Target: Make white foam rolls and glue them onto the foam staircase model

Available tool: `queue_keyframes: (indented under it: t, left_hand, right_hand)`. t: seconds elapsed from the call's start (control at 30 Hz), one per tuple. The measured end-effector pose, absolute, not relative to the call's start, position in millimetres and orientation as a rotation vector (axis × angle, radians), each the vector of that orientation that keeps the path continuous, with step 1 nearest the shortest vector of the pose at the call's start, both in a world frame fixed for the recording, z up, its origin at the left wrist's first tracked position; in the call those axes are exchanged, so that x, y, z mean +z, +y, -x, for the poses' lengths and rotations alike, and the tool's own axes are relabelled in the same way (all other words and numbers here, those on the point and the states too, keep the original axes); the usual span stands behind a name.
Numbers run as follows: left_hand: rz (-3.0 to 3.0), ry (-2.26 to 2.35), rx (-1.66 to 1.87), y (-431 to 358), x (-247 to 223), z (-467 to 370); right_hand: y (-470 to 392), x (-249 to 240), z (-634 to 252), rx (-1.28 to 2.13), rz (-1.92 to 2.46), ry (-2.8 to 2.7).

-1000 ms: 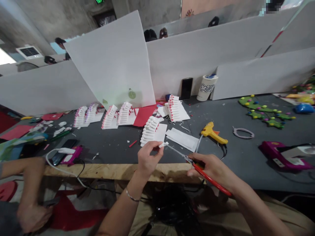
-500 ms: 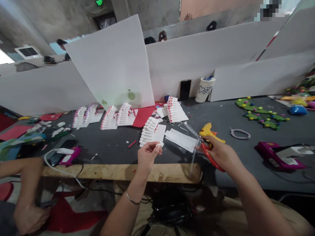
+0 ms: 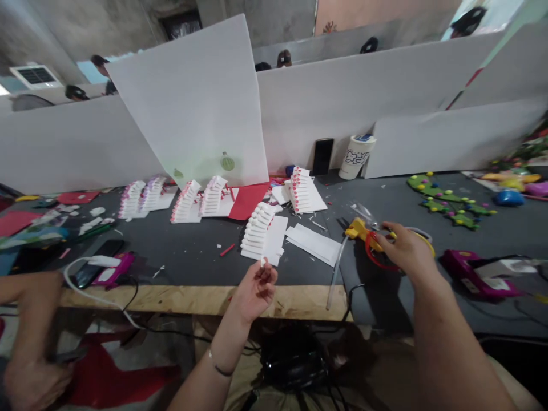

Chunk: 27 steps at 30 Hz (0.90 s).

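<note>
Between thumb and fingertips, my left hand (image 3: 257,290) pinches a small white piece (image 3: 264,261) in front of a white card (image 3: 276,240) that bears a stack of white-tipped sticks (image 3: 257,231). My right hand (image 3: 405,251) is at the red-handled scissors (image 3: 373,260), its fingers around the handle. Beside the scissors lies the yellow glue gun (image 3: 357,228), partly hidden by them. Folded white paper strips (image 3: 319,244) rest between the two hands. A clear glue stick (image 3: 337,274) reaches over the table's front edge.
Cards with pink-tipped sticks (image 3: 186,202) stand along the back. A cup (image 3: 357,157) and a phone (image 3: 322,157) are by the white partition. Purple power strips (image 3: 475,274) sit right and left. Another person's arm (image 3: 32,331) is at the lower left.
My left hand has moved slightly down and turned palm up with the white piece. My right hand has moved right, taking the scissors lower beside the glue gun.
</note>
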<state>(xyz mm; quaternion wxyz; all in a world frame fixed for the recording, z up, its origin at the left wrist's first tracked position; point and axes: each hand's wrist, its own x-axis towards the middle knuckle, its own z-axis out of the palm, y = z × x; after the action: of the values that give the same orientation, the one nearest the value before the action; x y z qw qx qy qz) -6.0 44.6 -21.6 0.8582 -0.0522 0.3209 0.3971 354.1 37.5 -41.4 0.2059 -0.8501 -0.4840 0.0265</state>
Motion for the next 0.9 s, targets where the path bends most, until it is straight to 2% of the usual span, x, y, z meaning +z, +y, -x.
queue_keyframes:
  t: [0.2,0.43,0.5,0.57,0.67,0.9]
  left_hand:
    - [0.087,0.639,0.845,45.2,-27.1,10.9]
    - [0.091,0.647,0.892,45.9,-24.0,9.2]
    - [0.09,0.651,0.898,46.4,-25.8,9.0]
    - [0.09,0.648,0.895,46.7,-28.2,7.7]
    - [0.099,0.648,0.883,46.6,-30.8,4.1]
    - [0.136,0.613,0.855,38.8,-26.4,-2.5]
  right_hand:
    - [39.5,-31.7,-384.3,0.24,2.614,-1.06]
    - [49.6,-38.3,-408.1,0.303,2.635,-1.056]
    - [49.9,-36.2,-410.2,0.255,2.69,-1.155]
    - [49.5,-34.4,-405.1,0.062,2.679,-1.348]
    - [52.1,-38.3,-383.6,-0.188,2.491,-1.673]
    - [69.1,-64.4,-342.6,-0.14,2.472,-1.889]
